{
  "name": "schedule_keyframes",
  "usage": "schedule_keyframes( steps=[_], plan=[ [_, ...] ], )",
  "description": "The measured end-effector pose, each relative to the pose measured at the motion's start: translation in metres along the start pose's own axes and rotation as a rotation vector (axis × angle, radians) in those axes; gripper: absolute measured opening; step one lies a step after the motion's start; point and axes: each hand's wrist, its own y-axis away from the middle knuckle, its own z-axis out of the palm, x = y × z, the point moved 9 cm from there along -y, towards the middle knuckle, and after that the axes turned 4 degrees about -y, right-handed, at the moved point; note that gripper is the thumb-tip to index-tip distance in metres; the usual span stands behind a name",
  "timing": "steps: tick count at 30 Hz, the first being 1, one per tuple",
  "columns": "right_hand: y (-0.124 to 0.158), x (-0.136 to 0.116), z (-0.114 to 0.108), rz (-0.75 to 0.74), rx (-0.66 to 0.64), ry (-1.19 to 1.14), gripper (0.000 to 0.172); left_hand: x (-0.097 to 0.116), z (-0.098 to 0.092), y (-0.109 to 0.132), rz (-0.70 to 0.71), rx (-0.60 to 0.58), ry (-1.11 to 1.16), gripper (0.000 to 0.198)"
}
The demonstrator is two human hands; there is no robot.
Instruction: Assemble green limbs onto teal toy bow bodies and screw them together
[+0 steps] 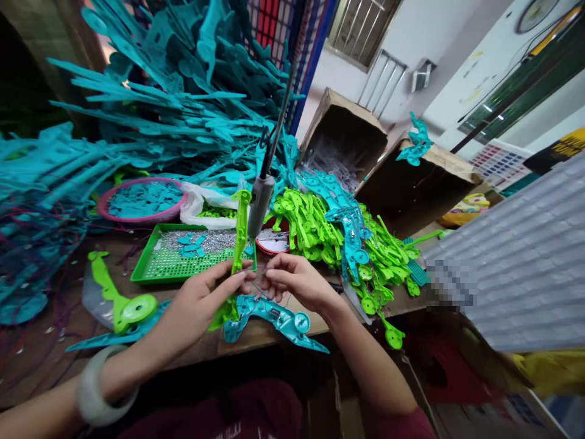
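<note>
My left hand [203, 299] is closed on a long lime-green plastic part [242, 222], which stands nearly upright above the fingers. Close beside it, my right hand [299, 281] is pinched shut on what looks like a thin wire [258, 283] running between both hands; its ends are hidden. Below the hands a turquoise plastic part [283, 320] lies on the table with its inner side up. To the left, another lime-green part [130, 311] with a round disc rests on a turquoise piece and a clear plastic piece.
A grey hanging screwdriver [261, 204] points down just behind my hands. A green tray [146, 259] holds small screws. Behind are a pink basket [105, 210], a red bowl [274, 247] and a turquoise heap [183, 103]. Lime-green parts [311, 225] pile up right, before cardboard boxes [338, 103].
</note>
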Motion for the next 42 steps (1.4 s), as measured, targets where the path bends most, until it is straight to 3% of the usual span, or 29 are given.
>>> schedule_keyframes(
  steps=[5, 10, 16, 22, 29, 33, 38, 42],
  plan=[
    [0.013, -0.031, -0.01, -0.188, 0.166, 0.228, 0.017, -0.01, 0.014, -0.001, -0.053, -0.166, 0.015, 0.032],
    [0.02, -0.058, -0.01, -0.321, 0.147, 0.43, 0.012, -0.02, 0.033, 0.007, -0.096, -0.309, 0.127, 0.032],
    [0.02, -0.057, -0.015, -0.333, 0.23, 0.325, 0.008, -0.012, 0.055, 0.027, -0.098, -0.458, 0.198, 0.036],
    [0.022, -0.047, -0.013, -0.288, 0.342, 0.22, 0.008, -0.003, 0.055, 0.033, -0.065, -0.416, 0.173, 0.046],
    [0.019, -0.02, -0.016, -0.173, 0.38, -0.061, 0.017, -0.018, 0.059, 0.021, -0.077, -0.386, 0.065, 0.045],
    [0.023, -0.01, -0.014, -0.123, 0.337, -0.061, 0.017, -0.021, 0.057, 0.02, -0.024, -0.405, -0.036, 0.041],
    [0.025, -0.011, -0.01, -0.166, 0.285, -0.05, 0.016, -0.027, 0.062, 0.018, -0.092, -0.455, 0.01, 0.044],
    [0.029, -0.009, -0.008, -0.211, 0.302, 0.006, 0.012, -0.028, 0.061, 0.009, -0.063, -0.386, -0.064, 0.036]
  ],
)
